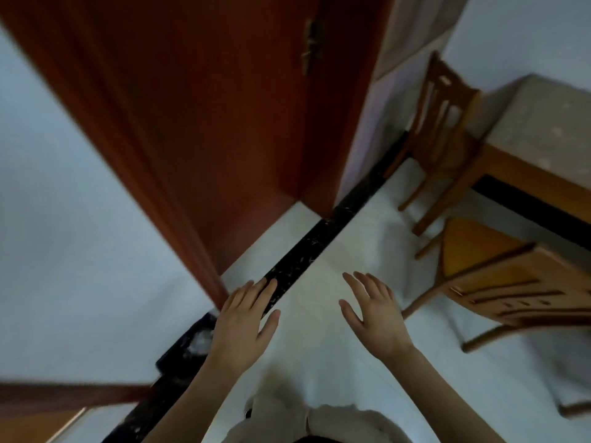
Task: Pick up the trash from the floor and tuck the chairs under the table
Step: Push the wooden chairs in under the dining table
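Note:
My left hand (243, 321) and my right hand (374, 314) are both stretched out in front of me over the white floor, fingers apart, holding nothing. A wooden chair (511, 282) stands at the right, pulled out from the table, its seat and slatted back facing me. A second wooden chair (438, 129) stands farther back at the end of the table (550, 123), close against it. A whitish crumpled scrap (200, 342) lies on the black strip just left of my left wrist; blur keeps me from telling what it is.
A red-brown door (198, 107) stands open ahead, its frame (179, 219) reaching the floor near my left hand. A black speckled strip (319, 244) runs diagonally across the white floor. Pale walls on both sides. Another red-brown edge (64, 398) shows at the lower left.

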The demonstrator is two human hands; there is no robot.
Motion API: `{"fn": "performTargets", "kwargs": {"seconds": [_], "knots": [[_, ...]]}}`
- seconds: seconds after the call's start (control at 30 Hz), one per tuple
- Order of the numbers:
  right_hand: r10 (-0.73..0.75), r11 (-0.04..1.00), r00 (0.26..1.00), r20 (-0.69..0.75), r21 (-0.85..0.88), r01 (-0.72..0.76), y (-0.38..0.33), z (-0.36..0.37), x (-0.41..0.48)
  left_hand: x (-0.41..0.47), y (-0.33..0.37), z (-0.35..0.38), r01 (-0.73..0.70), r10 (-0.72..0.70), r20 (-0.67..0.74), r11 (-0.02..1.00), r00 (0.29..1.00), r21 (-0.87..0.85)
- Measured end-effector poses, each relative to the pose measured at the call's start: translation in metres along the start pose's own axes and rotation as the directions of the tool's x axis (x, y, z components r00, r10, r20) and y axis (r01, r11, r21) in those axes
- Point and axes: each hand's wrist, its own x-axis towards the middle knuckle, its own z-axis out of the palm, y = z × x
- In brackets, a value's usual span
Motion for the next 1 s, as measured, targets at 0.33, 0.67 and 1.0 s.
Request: {"fn": "performTargets", "kwargs": {"seconds": [0.33,0.67,1.0], "knots": [[0.369,0.929,0.897,-0.243,0.049,-0.368,0.175,-0.086,-0.115,0.088,0.184,0.071,-0.298,0.304,0.093,0.952,0.948,-0.076],[0.448,0.893,0.839,-0.309,0.111,-0.436,0.279,-0.132,-0.111,0.152,0.318,0.116,-0.421,0.432,0.076,0.898,0.899,-0.128],[0.385,0.923,0.895,-0.228,0.086,-0.375,0.307,-0.105,0.045,0.286,0.283,0.123,-0.461,0.463,0.136,0.886,0.876,-0.045]]}}
